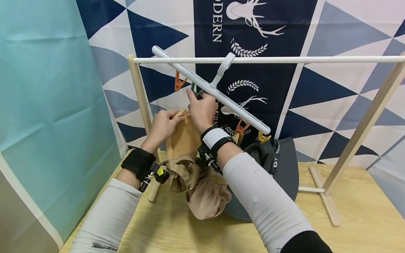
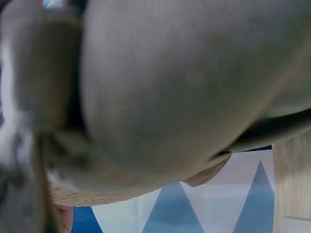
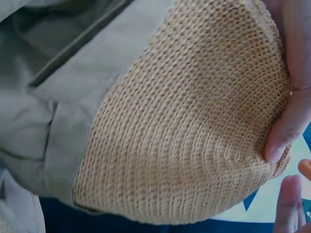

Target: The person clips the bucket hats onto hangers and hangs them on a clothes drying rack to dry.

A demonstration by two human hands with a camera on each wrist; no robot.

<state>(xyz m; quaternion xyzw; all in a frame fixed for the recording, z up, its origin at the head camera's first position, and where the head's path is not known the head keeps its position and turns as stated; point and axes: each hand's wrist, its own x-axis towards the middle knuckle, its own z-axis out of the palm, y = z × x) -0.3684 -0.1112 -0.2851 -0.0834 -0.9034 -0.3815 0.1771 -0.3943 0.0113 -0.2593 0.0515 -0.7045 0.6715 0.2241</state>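
Observation:
A hat with a straw-coloured woven part (image 1: 181,139) and tan cloth (image 3: 58,126) hangs below both hands. My left hand (image 1: 162,127) pinches the upper edge of the woven part. My right hand (image 1: 203,109), just right of it and higher, pinches a dark green clip (image 1: 194,88) under the white hanger (image 1: 221,96); the fingers partly hide the clip. The hanger slants down to the right, its hook (image 1: 223,67) at the rack's white bar. In the right wrist view a finger (image 3: 282,136) presses the woven edge. Tan cloth (image 2: 184,87) fills most of the left wrist view.
The white bar (image 1: 323,59) spans a wooden rack (image 1: 369,123) on the wooden table (image 1: 157,250). Orange clips (image 1: 179,80) and a yellow clip (image 1: 263,136) hang from the hanger. Black cloth (image 1: 260,153) and a dark grey piece (image 1: 287,171) hang at right. Patterned cloth (image 1: 351,40) covers the wall behind.

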